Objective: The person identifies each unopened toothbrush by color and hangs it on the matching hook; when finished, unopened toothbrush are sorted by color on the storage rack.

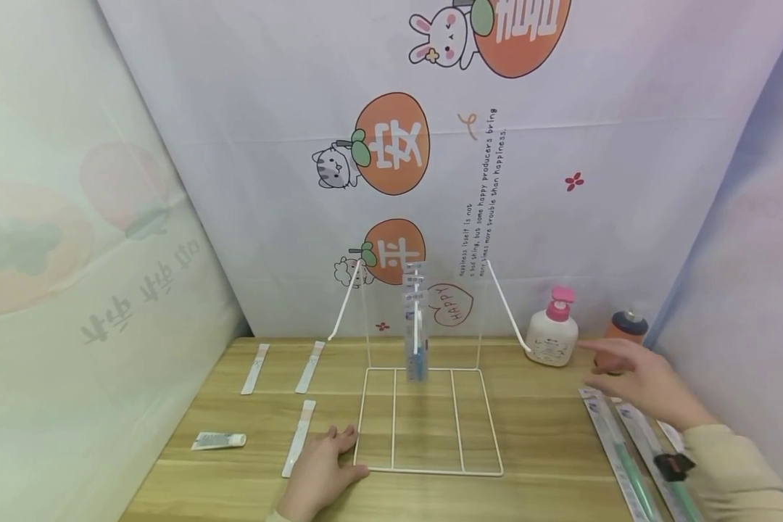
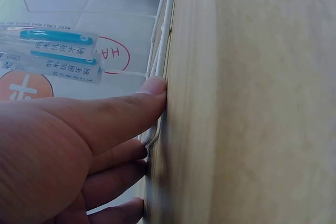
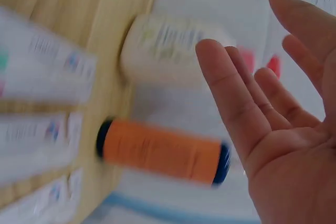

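A white wire display rack stands on the wooden table, with packaged toothbrushes hanging from its middle hook. At the rack's front left corner rests my left hand. Its thumb touches the base wire, and its other fingers reach down to the tabletop beside it. My right hand is in the air at the right, fingers extended, holding nothing. It is close to a white pump bottle with a pink top and an orange bottle with dark ends. Below that hand lie long toothbrush packs with green inside.
Three slim white packets lie left of the rack. A small white-capped tube is near the table's left edge. Two side hooks of the rack stick out toward me. Printed white cloth closes the back and sides.
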